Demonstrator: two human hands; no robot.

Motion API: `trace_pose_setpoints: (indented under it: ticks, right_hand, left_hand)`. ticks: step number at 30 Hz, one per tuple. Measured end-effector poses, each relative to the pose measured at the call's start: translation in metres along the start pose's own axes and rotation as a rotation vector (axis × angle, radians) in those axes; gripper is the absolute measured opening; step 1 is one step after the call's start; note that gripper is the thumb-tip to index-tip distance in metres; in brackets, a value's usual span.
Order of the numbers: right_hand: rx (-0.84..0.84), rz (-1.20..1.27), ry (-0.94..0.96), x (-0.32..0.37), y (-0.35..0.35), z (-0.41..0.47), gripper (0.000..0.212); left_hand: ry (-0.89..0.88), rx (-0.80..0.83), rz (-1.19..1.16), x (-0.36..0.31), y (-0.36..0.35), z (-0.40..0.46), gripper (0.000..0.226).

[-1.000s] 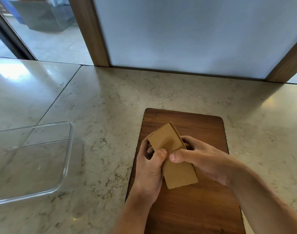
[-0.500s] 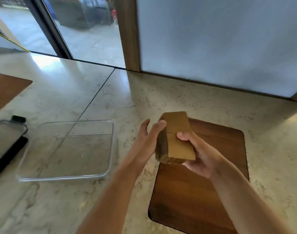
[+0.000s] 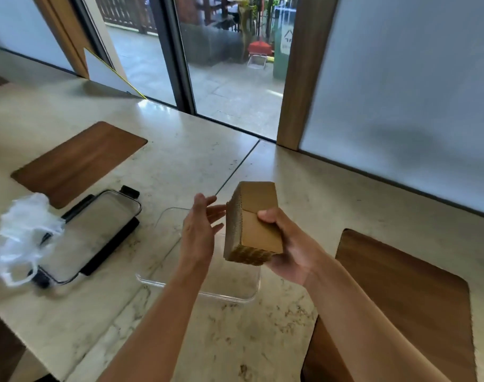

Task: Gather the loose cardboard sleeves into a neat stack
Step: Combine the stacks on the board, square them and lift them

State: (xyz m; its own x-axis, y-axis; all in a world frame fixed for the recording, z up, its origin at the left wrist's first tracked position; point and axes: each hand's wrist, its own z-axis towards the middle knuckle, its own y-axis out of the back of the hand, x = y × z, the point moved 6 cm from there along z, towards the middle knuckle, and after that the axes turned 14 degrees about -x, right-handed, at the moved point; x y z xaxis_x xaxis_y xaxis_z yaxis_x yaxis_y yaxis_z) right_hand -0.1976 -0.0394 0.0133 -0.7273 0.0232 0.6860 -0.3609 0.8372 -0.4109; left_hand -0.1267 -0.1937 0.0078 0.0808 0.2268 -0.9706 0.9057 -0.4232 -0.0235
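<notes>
A thick stack of brown cardboard sleeves (image 3: 256, 224) is held in the air above the marble counter, its corrugated edges facing me. My right hand (image 3: 293, 249) grips the stack from the right, thumb on its top face and fingers underneath. My left hand (image 3: 199, 230) is flat and open just left of the stack, palm toward its side, a small gap between them. Both hover over a clear plastic container (image 3: 207, 288).
A clear lid with black clips (image 3: 95, 230) lies to the left, with a crumpled clear plastic bag (image 3: 23, 232) beside it. One wooden board (image 3: 78, 161) lies at far left, another (image 3: 406, 307) at right. Glass doors and a frosted panel stand behind the counter.
The stack went from the wooden board up and left to above the clear container. My left hand let go of it and opened. The view swung left, showing the lid and bag.
</notes>
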Motion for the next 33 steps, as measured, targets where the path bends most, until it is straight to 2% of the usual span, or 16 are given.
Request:
trace_pose_setpoints:
  ticks: [3,8,10,14,16,18,19,22,24,27,30,33]
  right_hand:
    - [-0.001,-0.048,-0.072,-0.029,-0.051,0.020,0.068]
    - [-0.035,-0.049,-0.190,-0.077,-0.094,0.059,0.063]
    - [-0.042,-0.051,-0.239,-0.098,-0.108,0.074,0.061]
    - [-0.098,-0.092,-0.217,-0.123,-0.118,0.092,0.061]
    - [-0.131,-0.115,-0.178,-0.127,-0.124,0.099,0.042]
    - [-0.174,-0.180,-0.137,-0.130,-0.128,0.107,0.025]
    - [-0.197,-0.230,-0.119,-0.130,-0.130,0.110,0.027]
    - [-0.263,-0.401,-0.080,-0.130,-0.136,0.113,0.065]
    - [-0.308,-0.483,-0.048,-0.128,-0.137,0.112,0.076]
    - [-0.339,-0.594,-0.012,-0.124,-0.134,0.113,0.072]
    - [-0.314,-0.635,0.005,-0.118,-0.128,0.115,0.060]
    - [-0.295,-0.623,0.001,-0.115,-0.126,0.112,0.065]
  left_hand:
    - [-0.067,-0.161,0.016,-0.006,0.060,0.032,0.058]
    - [-0.149,-0.248,-0.002,-0.002,0.126,0.067,0.070]
    - [-0.125,-0.213,0.013,0.007,0.143,0.082,0.083]
    - [-0.001,-0.014,0.111,0.034,0.145,0.090,0.103]
    - [0.098,0.079,0.063,0.046,0.139,0.090,0.104]
    - [0.122,0.110,0.003,0.051,0.133,0.090,0.097]
    - [0.120,0.103,-0.017,0.052,0.130,0.091,0.092]
    - [0.114,0.082,-0.053,0.054,0.126,0.094,0.082]
    - [0.104,0.083,-0.049,0.053,0.126,0.094,0.078]
    - [0.079,0.036,-0.040,0.057,0.130,0.097,0.078]
    - [0.093,-0.013,-0.040,0.063,0.130,0.100,0.090]
    - [0.124,0.013,-0.071,0.067,0.129,0.101,0.102]
